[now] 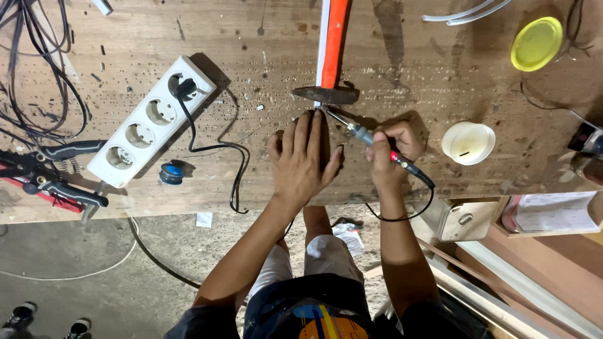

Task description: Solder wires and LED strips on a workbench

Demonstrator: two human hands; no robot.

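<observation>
The soldering iron point(370, 139) lies slanted in the right hand point(391, 154), its metal tip aimed toward eleven o'clock and meeting the workbench point(408, 69) just below the hammer point(326, 93). The fingers curl around the red and grey handle in a pen-like pinch, which seems to give fine control over the tip. Whatever small piece sits under the tip is too small to make out.

The left hand point(306, 157) rests flat, palm down, at nine o'clock of the iron, fingers close together and pointing toward twelve o'clock. It appears to press something against the wood to keep it from shifting, though the hand hides what lies beneath.

The hammer sits at twelve o'clock of both hands, its dark head lying crosswise and its orange handle running away to the top edge; it may act as a weight or stop. The iron's black cord point(402, 213) loops off the bench edge at five o'clock.

Farther out, at nine o'clock, a white power strip point(147, 119) lies diagonally with one black plug in it, and a small blue spool point(170, 172) sits just beside it. At three o'clock stands a white round tub point(468, 142), and at one o'clock a yellow lid point(536, 43). Black-handled pliers point(53, 169) lie at the far left.
</observation>
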